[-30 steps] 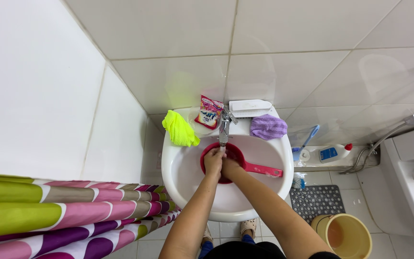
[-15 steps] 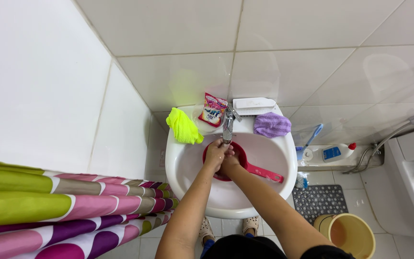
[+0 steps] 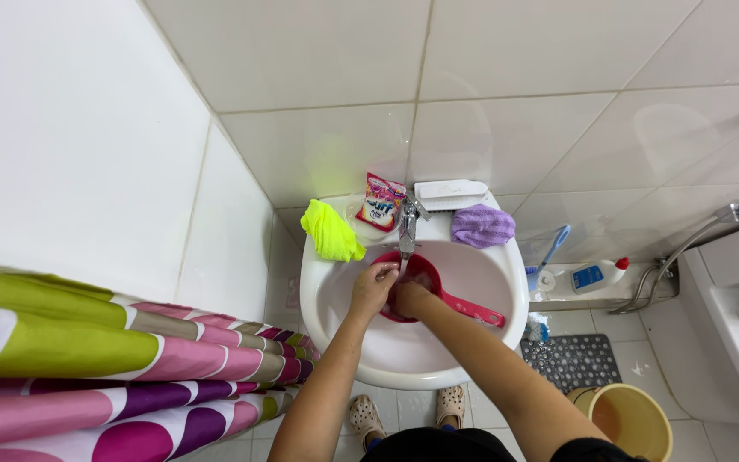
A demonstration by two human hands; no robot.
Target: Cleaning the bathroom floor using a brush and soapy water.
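A red scoop with a long pink handle (image 3: 459, 305) lies in the white washbasin (image 3: 489, 282), right under the metal tap (image 3: 407, 224). My left hand (image 3: 373, 287) rests at the scoop's left rim, fingers curled, just below the spout. My right hand (image 3: 409, 299) is inside the scoop, curled over something I cannot make out. Both hands touch each other over the bowl.
On the basin's back edge sit a neon yellow cloth (image 3: 331, 231), a small red-and-white sachet (image 3: 381, 204), a white scrub brush (image 3: 449, 193) and a purple cloth (image 3: 482, 226). A striped shower curtain (image 3: 113, 359) hangs at left. A yellow bucket (image 3: 630, 419) and a white bottle (image 3: 596, 275) stand at right.
The view has shifted slightly, so the basin sits a little lower and more to the right. Both hands stay in the red scoop under the tap, working against each other.
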